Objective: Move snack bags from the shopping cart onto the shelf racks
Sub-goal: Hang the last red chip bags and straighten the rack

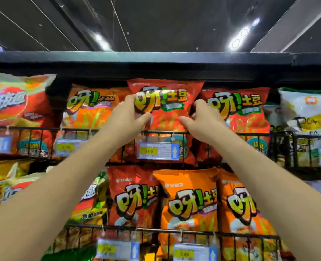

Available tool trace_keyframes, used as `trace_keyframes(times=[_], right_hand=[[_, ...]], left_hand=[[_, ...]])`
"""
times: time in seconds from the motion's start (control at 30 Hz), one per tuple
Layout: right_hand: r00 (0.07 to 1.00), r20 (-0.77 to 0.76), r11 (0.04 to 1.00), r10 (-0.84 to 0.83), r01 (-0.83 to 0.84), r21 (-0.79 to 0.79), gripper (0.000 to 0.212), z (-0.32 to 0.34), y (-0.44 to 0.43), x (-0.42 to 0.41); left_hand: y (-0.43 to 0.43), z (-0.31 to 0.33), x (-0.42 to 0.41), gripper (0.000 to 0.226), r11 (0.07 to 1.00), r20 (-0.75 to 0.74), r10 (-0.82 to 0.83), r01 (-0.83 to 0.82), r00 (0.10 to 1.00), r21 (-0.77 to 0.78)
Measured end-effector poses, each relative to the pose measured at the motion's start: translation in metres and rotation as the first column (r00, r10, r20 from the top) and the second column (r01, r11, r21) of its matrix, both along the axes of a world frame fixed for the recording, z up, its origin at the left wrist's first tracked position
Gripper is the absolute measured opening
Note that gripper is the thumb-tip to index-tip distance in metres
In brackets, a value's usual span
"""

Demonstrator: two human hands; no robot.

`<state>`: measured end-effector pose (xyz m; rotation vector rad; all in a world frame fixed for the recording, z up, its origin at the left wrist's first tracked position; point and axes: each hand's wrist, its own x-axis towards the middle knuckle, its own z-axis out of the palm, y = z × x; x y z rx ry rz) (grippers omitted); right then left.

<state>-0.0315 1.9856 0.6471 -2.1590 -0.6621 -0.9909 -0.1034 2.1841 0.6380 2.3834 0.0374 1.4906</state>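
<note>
Overhead runs a dark ceiling with bright round lights [238, 37], and below it a black top board [137, 59] caps a wall of wire shelf racks packed with snack bags.

The red snack bag [167, 110] stands upright in the upper rack. Its lower part sits behind the rack's front rail [163, 132], and its top edge reaches close under the top board. Both arms reach up to it, 1 on each side.

- The left grip [129, 115] grasps the bag's left edge, with the thumb pressed on the printed front and the fingers curled at the upper left of the bag.
- The right grip [201, 119] grasps the right edge at about the same height, with the thumb on the front and the fingers wrapped out of sight behind the bag.

The bag lies squarely between the 2 grips, with its middle bare.

An orange bag [88, 110] stands just to its left. A second red bag [238, 113] touches or overlaps its right side, and a white bag [306, 110] stands further right. A price tag [158, 150] hangs from the rail right below the held bag. The lower rack holds more bags, among them an orange one [189, 204].
</note>
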Motion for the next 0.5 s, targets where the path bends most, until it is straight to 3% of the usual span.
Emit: trace_keyframes(times=[0.17, 0.3, 0.5], right_hand=[[0.992, 0.017, 0.991, -0.126, 0.127, -0.045, 0.031, -0.001, -0.003, 0.001], [0.982, 0.061, 0.982, -0.178, 0.181, -0.047, 0.031, -0.007, -0.008, -0.005], [0.925, 0.377, 0.999, -0.038, 0.030, 0.028, 0.041, -0.055, -0.013, -0.040]], left_hand=[[-0.001, -0.012, 0.013, 0.075, 0.997, 0.109, -0.044, 0.036, 0.993, 0.070], [0.003, -0.022, 0.008, 0.077, 0.997, 0.110, -0.026, 0.017, 0.994, 0.077], [0.014, -0.082, -0.040, 0.053, 0.982, 0.263, -0.125, 0.081, 0.957, 0.173]])
